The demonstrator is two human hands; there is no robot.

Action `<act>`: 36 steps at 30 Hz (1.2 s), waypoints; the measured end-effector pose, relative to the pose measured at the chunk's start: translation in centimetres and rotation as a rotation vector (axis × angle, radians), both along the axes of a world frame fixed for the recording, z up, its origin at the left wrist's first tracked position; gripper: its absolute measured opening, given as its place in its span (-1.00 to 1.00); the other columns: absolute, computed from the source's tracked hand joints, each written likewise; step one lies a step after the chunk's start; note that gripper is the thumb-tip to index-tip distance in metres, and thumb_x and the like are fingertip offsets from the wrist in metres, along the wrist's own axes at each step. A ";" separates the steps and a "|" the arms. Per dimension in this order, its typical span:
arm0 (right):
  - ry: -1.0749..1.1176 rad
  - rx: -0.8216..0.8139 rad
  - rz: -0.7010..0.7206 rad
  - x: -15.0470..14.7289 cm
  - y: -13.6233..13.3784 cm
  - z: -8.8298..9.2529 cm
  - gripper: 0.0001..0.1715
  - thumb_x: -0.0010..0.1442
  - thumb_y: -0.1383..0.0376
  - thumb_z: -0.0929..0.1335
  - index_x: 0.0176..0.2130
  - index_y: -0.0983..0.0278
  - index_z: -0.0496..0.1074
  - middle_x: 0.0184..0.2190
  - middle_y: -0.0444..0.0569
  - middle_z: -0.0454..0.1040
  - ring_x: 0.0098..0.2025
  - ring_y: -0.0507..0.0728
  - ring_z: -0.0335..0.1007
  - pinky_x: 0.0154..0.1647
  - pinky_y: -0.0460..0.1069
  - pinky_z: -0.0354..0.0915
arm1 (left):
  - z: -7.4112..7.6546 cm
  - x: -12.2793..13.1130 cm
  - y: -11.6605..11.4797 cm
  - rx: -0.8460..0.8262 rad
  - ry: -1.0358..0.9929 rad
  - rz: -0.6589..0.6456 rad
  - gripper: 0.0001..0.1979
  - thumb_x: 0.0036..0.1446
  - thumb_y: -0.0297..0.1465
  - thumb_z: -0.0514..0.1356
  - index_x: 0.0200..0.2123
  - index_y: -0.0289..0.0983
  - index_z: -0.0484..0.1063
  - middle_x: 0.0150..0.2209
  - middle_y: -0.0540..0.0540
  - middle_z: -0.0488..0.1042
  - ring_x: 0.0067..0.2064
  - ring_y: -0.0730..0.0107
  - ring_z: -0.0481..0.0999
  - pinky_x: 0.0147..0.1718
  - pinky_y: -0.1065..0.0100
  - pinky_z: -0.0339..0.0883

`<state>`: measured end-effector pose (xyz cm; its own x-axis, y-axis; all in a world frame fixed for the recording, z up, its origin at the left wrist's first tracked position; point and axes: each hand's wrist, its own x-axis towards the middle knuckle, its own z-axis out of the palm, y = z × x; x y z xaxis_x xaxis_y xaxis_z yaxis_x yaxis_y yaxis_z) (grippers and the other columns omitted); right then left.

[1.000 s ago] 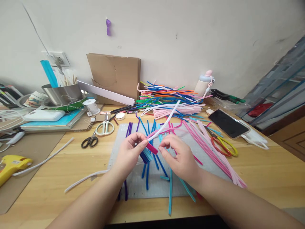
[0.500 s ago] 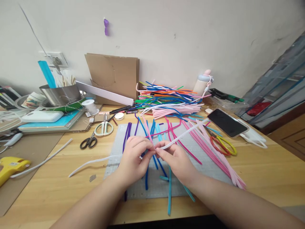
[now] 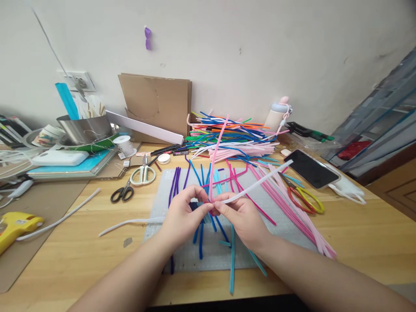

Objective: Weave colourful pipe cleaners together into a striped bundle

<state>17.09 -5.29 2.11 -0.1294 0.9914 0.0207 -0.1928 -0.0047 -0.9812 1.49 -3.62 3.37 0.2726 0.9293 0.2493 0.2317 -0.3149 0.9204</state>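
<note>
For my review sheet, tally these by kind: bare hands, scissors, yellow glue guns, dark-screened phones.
Bare hands: 2 (left hand, right hand)
Scissors: 3 (black-handled pair, white-handled pair, red-and-yellow-handled pair)
Yellow glue gun: 1
Dark-screened phone: 1
Total: 7

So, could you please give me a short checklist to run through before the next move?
1. Left hand holding the dark-and-light-blue bundle of fuzzy stems: ok.
2. Right hand gripping the long white fuzzy stem: ok; its free end points up and right.
3. Foot of the upright pink fuzzy stem secured: cannot tell; fingers crowd it.
4. Grey cutting mat free of loose stems: not ok; blue, turquoise and pink ones lie across it.
5. White-handled metal scissors away from both hands: ok; lying left of the mat.
</note>
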 end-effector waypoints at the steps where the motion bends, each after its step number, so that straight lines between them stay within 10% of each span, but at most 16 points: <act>1: -0.005 0.008 0.000 0.0 0.0 0.0 -0.73 -0.02 0.12 0.43 -0.41 0.29 0.45 -0.54 -0.12 0.44 -0.44 0.05 0.36 -0.34 -0.02 0.30 | -0.1 0.0 0.0 -0.024 -0.023 -0.002 -0.92 0.02 -0.41 0.21 -0.42 -0.24 0.33 -0.42 -0.01 0.41 -0.34 0.37 0.40 -0.28 0.34 0.21; 36: -0.004 0.019 0.107 0.2 1.0 -0.5 -0.75 -0.02 0.16 0.43 -0.41 0.29 0.41 -0.51 -0.16 0.37 -0.44 -0.01 0.26 -0.36 -0.07 0.20 | -1.2 0.2 1.6 -0.291 -0.281 -0.102 -0.80 -0.07 -0.41 0.29 -0.43 -0.30 0.29 -0.47 0.03 0.36 -0.40 0.49 0.35 -0.35 0.42 0.23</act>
